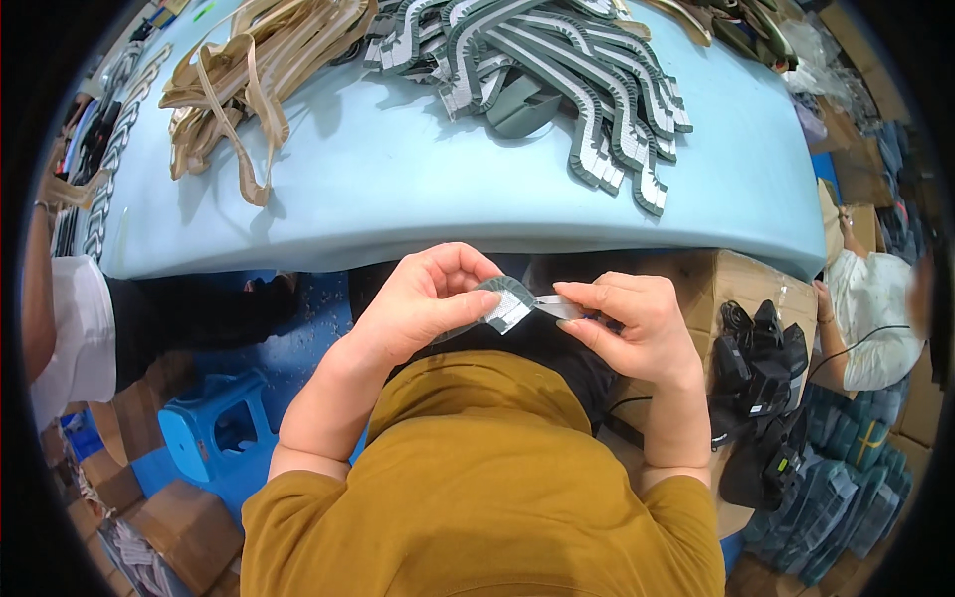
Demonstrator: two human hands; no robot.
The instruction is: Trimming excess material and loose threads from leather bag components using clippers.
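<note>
Above my lap, in front of the table edge, my left hand (438,298) pinches a small curved dark green and white fabric strip (509,306) between thumb and fingers. From the right, my right hand (627,316) grips silver thread snips (557,306). Their pointed tip meets the strip's right side, and the fingers partly cover the handle. The strip's left end is hidden behind my left hand.
On the light blue table (398,214) lie a heap of green and white notched strips (597,109) and a pile of beige strips (239,90). A cardboard box (731,284) with black devices (766,368) stands right; a blue stool (214,423) left. People sit on both sides.
</note>
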